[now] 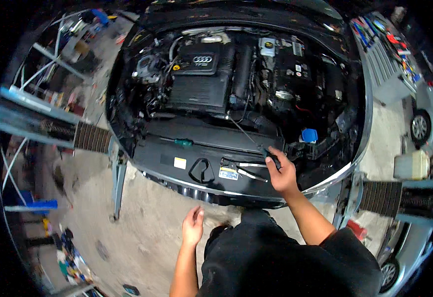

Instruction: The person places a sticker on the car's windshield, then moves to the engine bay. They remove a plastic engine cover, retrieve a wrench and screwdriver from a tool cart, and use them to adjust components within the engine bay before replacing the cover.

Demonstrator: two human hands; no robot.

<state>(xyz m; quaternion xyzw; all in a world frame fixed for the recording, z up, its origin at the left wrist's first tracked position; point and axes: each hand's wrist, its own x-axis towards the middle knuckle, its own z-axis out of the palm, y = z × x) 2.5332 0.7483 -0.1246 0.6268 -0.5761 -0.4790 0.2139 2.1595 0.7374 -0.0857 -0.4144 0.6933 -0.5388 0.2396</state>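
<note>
My right hand (281,173) is closed around the dark handle of a long, thin-shafted screwdriver (246,133). Its shaft slants up and left to the front edge of the black engine cover (199,91); the tip is too small to make out. Below and left of that hand lie pliers (248,169) with pale handles, on the car's black front panel (164,159). A green-handled screwdriver (183,142) rests farther left, above a black looped strap or band (201,171). My left hand (193,226) hangs in front of the bumper, fingers loosely extended and holding nothing.
The hood (256,15) is up over the engine bay. A battery (294,64) and a blue reservoir cap (309,135) sit on the right side. Lift arms with ribbed pads (92,137) flank the car. A grey tool cabinet (387,72) stands at the right.
</note>
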